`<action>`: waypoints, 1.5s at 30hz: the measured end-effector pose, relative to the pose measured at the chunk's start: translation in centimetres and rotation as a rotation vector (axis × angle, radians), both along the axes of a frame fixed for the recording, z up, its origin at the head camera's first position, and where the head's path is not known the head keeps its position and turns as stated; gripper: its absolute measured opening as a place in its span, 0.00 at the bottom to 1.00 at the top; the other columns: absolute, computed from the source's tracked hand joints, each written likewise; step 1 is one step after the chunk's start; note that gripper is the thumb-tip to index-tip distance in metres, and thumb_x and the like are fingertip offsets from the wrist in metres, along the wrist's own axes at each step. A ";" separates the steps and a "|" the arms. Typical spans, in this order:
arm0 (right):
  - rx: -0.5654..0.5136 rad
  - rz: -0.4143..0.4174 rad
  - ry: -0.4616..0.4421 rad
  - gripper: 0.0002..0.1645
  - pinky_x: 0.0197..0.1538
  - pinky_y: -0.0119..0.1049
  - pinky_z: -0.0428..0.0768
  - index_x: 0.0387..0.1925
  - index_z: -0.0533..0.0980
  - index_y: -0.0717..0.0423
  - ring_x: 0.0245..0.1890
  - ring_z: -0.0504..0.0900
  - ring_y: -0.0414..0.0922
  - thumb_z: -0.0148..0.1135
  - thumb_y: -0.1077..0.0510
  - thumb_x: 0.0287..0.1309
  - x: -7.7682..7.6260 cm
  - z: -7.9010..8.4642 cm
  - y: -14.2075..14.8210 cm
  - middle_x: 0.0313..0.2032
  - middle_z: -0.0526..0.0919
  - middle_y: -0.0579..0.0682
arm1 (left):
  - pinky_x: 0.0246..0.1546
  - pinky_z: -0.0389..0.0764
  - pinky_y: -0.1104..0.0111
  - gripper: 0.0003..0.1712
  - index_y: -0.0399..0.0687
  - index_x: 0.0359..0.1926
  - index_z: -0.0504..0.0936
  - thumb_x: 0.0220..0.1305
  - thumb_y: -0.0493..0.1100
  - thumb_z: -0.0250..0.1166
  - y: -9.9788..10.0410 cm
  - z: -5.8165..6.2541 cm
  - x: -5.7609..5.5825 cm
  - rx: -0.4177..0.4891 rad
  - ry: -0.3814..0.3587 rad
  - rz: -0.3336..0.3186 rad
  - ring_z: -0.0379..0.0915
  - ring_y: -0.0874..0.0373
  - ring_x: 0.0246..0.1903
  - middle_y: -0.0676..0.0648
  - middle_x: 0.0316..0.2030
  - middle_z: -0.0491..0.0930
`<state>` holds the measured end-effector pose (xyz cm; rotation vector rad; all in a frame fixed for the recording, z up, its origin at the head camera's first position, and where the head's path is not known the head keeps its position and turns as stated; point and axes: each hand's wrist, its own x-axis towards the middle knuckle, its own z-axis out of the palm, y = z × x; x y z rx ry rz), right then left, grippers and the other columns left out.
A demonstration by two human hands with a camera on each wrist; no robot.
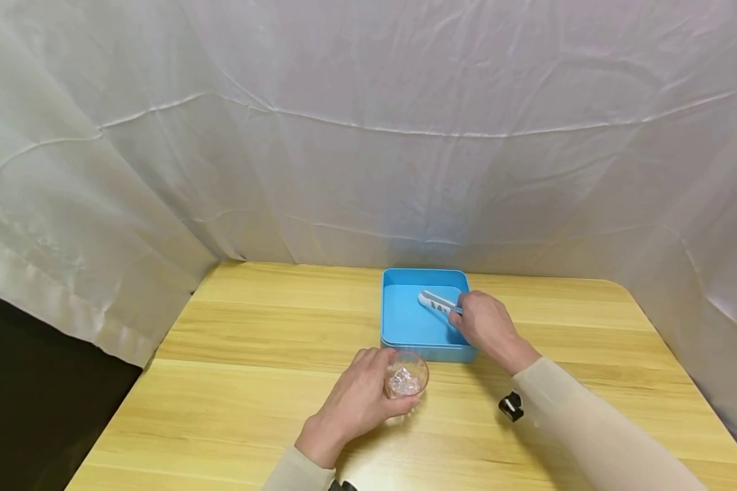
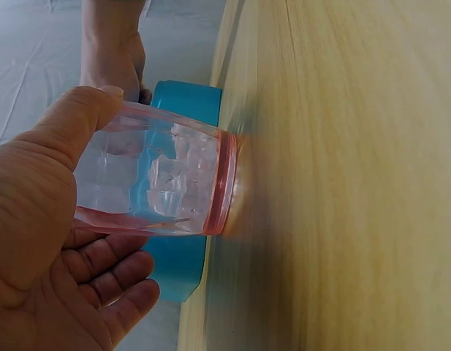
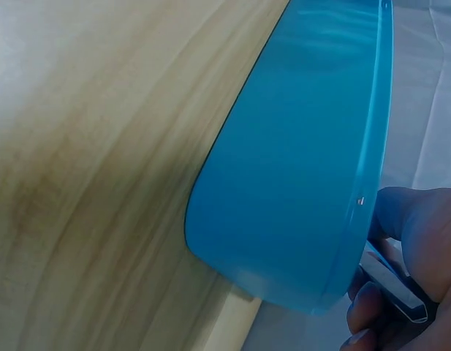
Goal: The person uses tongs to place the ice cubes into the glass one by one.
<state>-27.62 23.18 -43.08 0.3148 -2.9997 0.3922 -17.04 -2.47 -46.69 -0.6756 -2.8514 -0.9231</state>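
My left hand (image 1: 359,392) grips a clear tumbler (image 2: 112,175) with a pink tint, thumb on one side and fingers on the other. Clear ice-like cubes (image 2: 174,175) lie in the bottom of the tumbler, whose base is right at the tabletop in the left wrist view. Over the right side of a blue rectangular box (image 1: 426,352), my right hand (image 1: 485,324) holds a pair of pale tongs (image 1: 436,302), their head pointing left inside the box outline. In the right wrist view the box wall hides the tongs' head; only the handle end (image 3: 393,285) shows among the fingers.
The box stands near the back of the wooden table (image 1: 252,402), just beyond the tumbler. A grey-white curtain (image 1: 368,170) hangs behind the table and along both sides. A dark area (image 1: 31,409) lies past the table's left edge.
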 end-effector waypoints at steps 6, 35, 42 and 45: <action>-0.002 0.011 0.009 0.13 0.25 0.34 0.69 0.26 0.75 0.58 0.22 0.70 0.46 0.64 0.57 0.66 0.6 0.1 0.2 0.23 0.71 0.50 | 0.57 0.82 0.61 0.45 0.43 0.65 0.76 0.55 0.62 0.80 0.0 0.0 -0.1 0.003 0.005 -0.003 0.75 0.56 0.55 0.49 0.55 0.82; -0.042 0.045 0.094 0.14 0.26 0.34 0.65 0.23 0.73 0.56 0.22 0.67 0.44 0.61 0.60 0.65 3.2 0.6 2.0 0.22 0.69 0.49 | 0.58 0.82 0.60 0.44 0.43 0.65 0.76 0.55 0.61 0.81 0.1 0.0 -0.2 0.008 -0.004 -0.001 0.75 0.55 0.56 0.48 0.54 0.82; -0.045 0.047 0.106 0.10 0.26 0.33 0.65 0.26 0.77 0.58 0.22 0.67 0.44 0.62 0.61 0.64 3.8 0.8 2.1 0.23 0.70 0.49 | 0.58 0.82 0.61 0.44 0.43 0.65 0.76 0.55 0.62 0.81 0.0 0.0 -0.2 0.006 -0.004 0.000 0.75 0.56 0.55 0.49 0.55 0.82; -0.048 0.056 0.119 0.09 0.26 0.33 0.65 0.27 0.79 0.59 0.22 0.67 0.43 0.62 0.61 0.64 4.2 1.0 2.2 0.23 0.70 0.48 | 0.57 0.82 0.61 0.44 0.43 0.65 0.76 0.55 0.61 0.81 0.1 -0.1 -0.2 0.006 -0.005 0.000 0.75 0.56 0.55 0.48 0.55 0.82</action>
